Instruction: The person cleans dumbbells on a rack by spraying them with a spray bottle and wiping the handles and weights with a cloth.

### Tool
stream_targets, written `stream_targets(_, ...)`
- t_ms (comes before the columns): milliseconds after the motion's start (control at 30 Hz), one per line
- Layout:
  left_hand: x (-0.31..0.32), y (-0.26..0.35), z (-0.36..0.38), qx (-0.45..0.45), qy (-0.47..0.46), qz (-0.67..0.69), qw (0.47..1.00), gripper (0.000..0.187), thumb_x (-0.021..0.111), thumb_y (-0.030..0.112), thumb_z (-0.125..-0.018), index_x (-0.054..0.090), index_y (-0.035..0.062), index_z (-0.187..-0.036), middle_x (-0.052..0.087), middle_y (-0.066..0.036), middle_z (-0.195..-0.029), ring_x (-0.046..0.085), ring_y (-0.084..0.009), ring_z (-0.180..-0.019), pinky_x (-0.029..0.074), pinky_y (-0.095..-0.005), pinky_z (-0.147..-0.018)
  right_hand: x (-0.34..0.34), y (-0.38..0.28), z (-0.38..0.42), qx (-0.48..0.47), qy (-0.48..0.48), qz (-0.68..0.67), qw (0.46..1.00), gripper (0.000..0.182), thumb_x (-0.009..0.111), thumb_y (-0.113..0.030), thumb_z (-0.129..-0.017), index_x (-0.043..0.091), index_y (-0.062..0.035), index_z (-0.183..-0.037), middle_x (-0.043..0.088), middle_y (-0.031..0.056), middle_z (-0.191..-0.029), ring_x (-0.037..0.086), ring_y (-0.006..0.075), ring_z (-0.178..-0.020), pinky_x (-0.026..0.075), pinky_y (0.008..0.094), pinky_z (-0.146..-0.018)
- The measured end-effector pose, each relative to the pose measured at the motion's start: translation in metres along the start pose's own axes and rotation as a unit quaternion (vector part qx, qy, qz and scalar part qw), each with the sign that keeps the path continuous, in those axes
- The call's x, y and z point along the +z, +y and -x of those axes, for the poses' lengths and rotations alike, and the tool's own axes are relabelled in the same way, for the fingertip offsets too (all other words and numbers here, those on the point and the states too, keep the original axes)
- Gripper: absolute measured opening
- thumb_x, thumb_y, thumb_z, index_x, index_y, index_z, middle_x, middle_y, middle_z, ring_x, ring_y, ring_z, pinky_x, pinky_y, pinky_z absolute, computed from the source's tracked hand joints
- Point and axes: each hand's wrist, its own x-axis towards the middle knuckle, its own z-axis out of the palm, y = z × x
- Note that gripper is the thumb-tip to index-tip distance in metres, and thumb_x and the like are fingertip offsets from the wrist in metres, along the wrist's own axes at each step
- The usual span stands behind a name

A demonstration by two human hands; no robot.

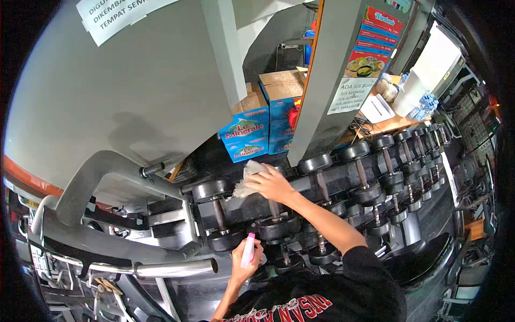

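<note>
While the right hand (273, 183) presses a crumpled white cloth (248, 180) onto a black dumbbell (273, 212) mid-frame, wiping seemingly underway, the left hand (244, 260) clasps a pink-topped spray bottle (248, 251); next likely needs fresh spray.

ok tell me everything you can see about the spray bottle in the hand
The small spray bottle with a pink nozzle and pale, whitish body looks like plastic. It is held roughly upright, leaning slightly, in the person's left hand, whose fingers wrap its lower part, so the base is hidden. It sits low in the view, in front of the rack of black dumbbells, below the right hand pressing a crumpled pale cloth. Any label or fill level is too small to tell.
</note>
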Motion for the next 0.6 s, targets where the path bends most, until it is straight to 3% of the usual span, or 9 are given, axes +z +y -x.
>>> stream_targets(100, 0.000, -0.005, -0.002, 0.010, -0.009, 0.011, 1.000, 0.012, 0.064, 0.001, -0.080, 0.062, 0.0029, -0.091, 0.062, -0.004, -0.072, 0.057, -0.0103, -0.059, 0.047, -0.0256, -0.055, -0.012, 0.000, 0.021, 0.150, 0.017, -0.062, 0.987, 0.051, 0.064, -0.013, -0.075, 0.056, -0.0235, -0.124, 0.050, 0.0000, -0.136, 0.052, 0.0204, -0.117, 0.038, 0.0391, -0.103)
stream_targets(267, -0.001, 0.010, -0.002, 0.028, -0.021, -0.033, 0.999, 0.011, 0.064, 0.001, -0.080, 0.061, 0.0027, -0.091, 0.062, -0.004, -0.073, 0.058, -0.0101, -0.058, 0.047, -0.0249, -0.054, -0.008, -0.002, 0.040, 0.237, 0.099, -0.189, 0.948, 0.053, 0.065, -0.004, -0.073, 0.056, -0.0160, -0.124, 0.049, 0.0049, -0.136, 0.051, 0.0271, -0.118, 0.040, 0.0393, -0.102)
stream_targets(333, -0.002, 0.016, -0.001, 0.032, -0.017, -0.032, 0.999, 0.011, 0.064, 0.001, -0.080, 0.060, 0.0023, -0.091, 0.062, -0.004, -0.071, 0.058, -0.0099, -0.058, 0.046, -0.0245, -0.053, 0.007, 0.000, 0.050, 0.316, 0.201, -0.253, 0.892, 0.051, 0.065, -0.005, -0.074, 0.054, -0.0118, -0.124, 0.049, 0.0092, -0.137, 0.052, 0.0302, -0.118, 0.041, 0.0386, -0.102)
stream_targets(367, -0.003, 0.019, 0.000, 0.022, -0.008, 0.005, 1.000, 0.010, 0.063, 0.001, -0.081, 0.060, 0.0018, -0.090, 0.061, -0.004, -0.069, 0.059, -0.0097, -0.057, 0.046, -0.0242, -0.053, 0.018, 0.006, 0.054, 0.306, 0.261, -0.231, 0.886, 0.043, 0.062, -0.013, -0.084, 0.052, -0.0063, -0.125, 0.053, 0.0157, -0.130, 0.054, 0.0301, -0.115, 0.042, 0.0352, -0.098)
stream_targets(400, -0.003, 0.022, 0.001, 0.013, 0.001, 0.041, 0.999, 0.010, 0.063, 0.001, -0.081, 0.059, 0.0013, -0.090, 0.060, -0.004, -0.067, 0.059, -0.0095, -0.057, 0.046, -0.0240, -0.052, 0.034, 0.011, 0.063, 0.305, 0.260, -0.231, 0.886, 0.043, 0.062, -0.013, -0.084, 0.052, -0.0063, -0.125, 0.053, 0.0157, -0.130, 0.054, 0.0301, -0.115, 0.042, 0.0352, -0.098)
stream_targets(467, -0.002, 0.033, 0.003, 0.021, 0.007, 0.071, 0.997, 0.009, 0.062, 0.001, -0.083, 0.058, 0.0009, -0.090, 0.059, -0.004, -0.064, 0.059, -0.0093, -0.056, 0.046, -0.0237, -0.052, 0.059, 0.018, 0.081, 0.560, 0.248, -0.410, 0.676, 0.040, 0.056, -0.024, -0.093, 0.049, -0.0018, -0.126, 0.058, 0.0185, -0.120, 0.056, 0.0252, -0.111, 0.043, 0.0326, -0.093)
stream_targets(533, -0.005, 0.040, 0.004, 0.034, -0.007, 0.045, 0.998, 0.008, 0.061, 0.001, -0.084, 0.057, 0.0010, -0.090, 0.060, -0.004, -0.064, 0.059, -0.0092, -0.056, 0.046, -0.0233, -0.052, 0.057, 0.030, 0.095, 0.591, 0.161, -0.486, 0.624, 0.046, 0.051, -0.033, -0.097, 0.047, -0.0008, -0.129, 0.062, 0.0162, -0.112, 0.057, 0.0199, -0.103, 0.042, 0.0312, -0.089)
stream_targets(600, -0.005, 0.045, 0.005, 0.043, -0.008, 0.042, 0.998, 0.008, 0.061, 0.001, -0.084, 0.057, 0.0010, -0.090, 0.059, -0.004, -0.064, 0.059, -0.0091, -0.056, 0.045, -0.0231, -0.052, 0.087, 0.042, 0.110, 0.584, 0.156, -0.459, 0.650, 0.046, 0.053, -0.033, -0.096, 0.048, -0.0016, -0.129, 0.062, 0.0118, -0.110, 0.055, 0.0152, -0.097, 0.041, 0.0293, -0.088)
